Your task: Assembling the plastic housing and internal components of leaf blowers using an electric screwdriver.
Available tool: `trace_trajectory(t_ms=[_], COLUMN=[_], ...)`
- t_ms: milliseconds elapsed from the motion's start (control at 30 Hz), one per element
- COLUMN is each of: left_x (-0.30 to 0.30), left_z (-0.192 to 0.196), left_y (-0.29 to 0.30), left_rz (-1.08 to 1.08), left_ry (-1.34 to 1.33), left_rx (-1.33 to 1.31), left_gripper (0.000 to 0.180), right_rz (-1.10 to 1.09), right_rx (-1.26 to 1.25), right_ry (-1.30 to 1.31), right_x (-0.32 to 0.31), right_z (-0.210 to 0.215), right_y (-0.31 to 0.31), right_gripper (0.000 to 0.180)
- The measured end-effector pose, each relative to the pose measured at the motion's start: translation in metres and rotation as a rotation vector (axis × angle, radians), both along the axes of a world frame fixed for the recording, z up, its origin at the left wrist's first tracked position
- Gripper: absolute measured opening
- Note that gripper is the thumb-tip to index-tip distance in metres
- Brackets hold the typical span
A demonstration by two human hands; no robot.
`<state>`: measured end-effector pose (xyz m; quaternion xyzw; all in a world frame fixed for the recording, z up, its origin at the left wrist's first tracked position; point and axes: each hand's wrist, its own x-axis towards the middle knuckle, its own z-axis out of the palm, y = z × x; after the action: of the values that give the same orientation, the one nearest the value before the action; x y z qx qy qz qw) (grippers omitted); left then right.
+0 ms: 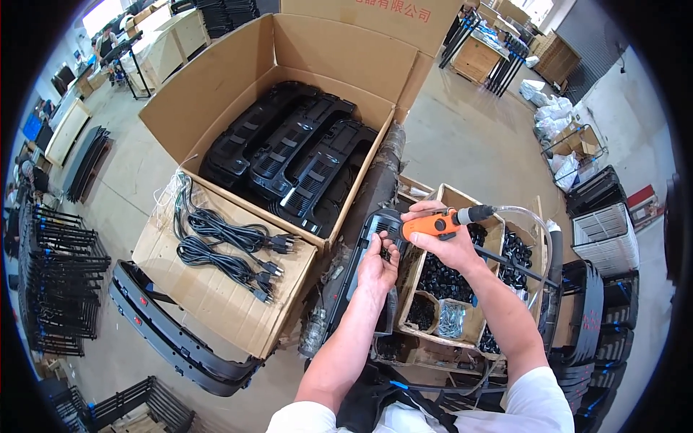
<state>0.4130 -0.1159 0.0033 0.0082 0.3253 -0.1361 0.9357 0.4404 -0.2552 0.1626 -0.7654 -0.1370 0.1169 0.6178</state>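
We are in the middle of a fastening step, as we judge it: our right hand (446, 242) is wrapped fully around an orange pneumatic screwdriver (433, 226), whose clear air hose (530, 216) loops off to the right, and the tool's nose points left toward the upper end of a long black plastic housing (361, 270) that lies propped in front of us, between the big cardboard box (238, 86) and the small wooden crate (462, 206). Our left hand (377, 268) rests on that housing with its fingers curled over the part's edge, steadying it; we cannot tell whether it also pinches a small fastener. The crate just to the right holds black plastic pieces (444, 278) and a compartment of bright screws (451, 320), within easy reach. In the big box, similar black housings (289, 155) are stacked side by side, and coiled black power cords (224, 249) lie on its folded-down flap. The next move, to our mind, calls for setting the driver bit squarely over the screw point at the housing's top end and keeping the part from twisting under the left hand while the tool runs; the exact screw hole is hidden by our fingers.
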Motion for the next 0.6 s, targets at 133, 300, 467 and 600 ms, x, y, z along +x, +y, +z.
trace_trajectory(t_ms=[133,300,467,600], left_x=[-0.003,-0.007,-0.003,0.004], left_z=[-0.014,-0.007,-0.009,-0.006], left_y=[0.006,0.017,0.021,0.023], left_rz=[-0.014,-0.078,-0.07,-0.085], left_ry=[-0.04,-0.115,-0.136,-0.061], left_rx=[-0.055,-0.071,-0.1,-0.06], left_gripper=[0.028,0.024,0.027,0.029], right_rz=[0.011,0.001,-0.015,-0.003], right_rx=[-0.013,-0.015,-0.041,-0.063], right_ry=[0.019,-0.012,0.003,-0.027], right_x=[0.0,-0.002,0.001,0.004], right_z=[-0.008,-0.006,-0.005,-0.008], right_y=[0.007,0.012,0.026,0.033], right_gripper=[0.052,0.051,0.051,0.051])
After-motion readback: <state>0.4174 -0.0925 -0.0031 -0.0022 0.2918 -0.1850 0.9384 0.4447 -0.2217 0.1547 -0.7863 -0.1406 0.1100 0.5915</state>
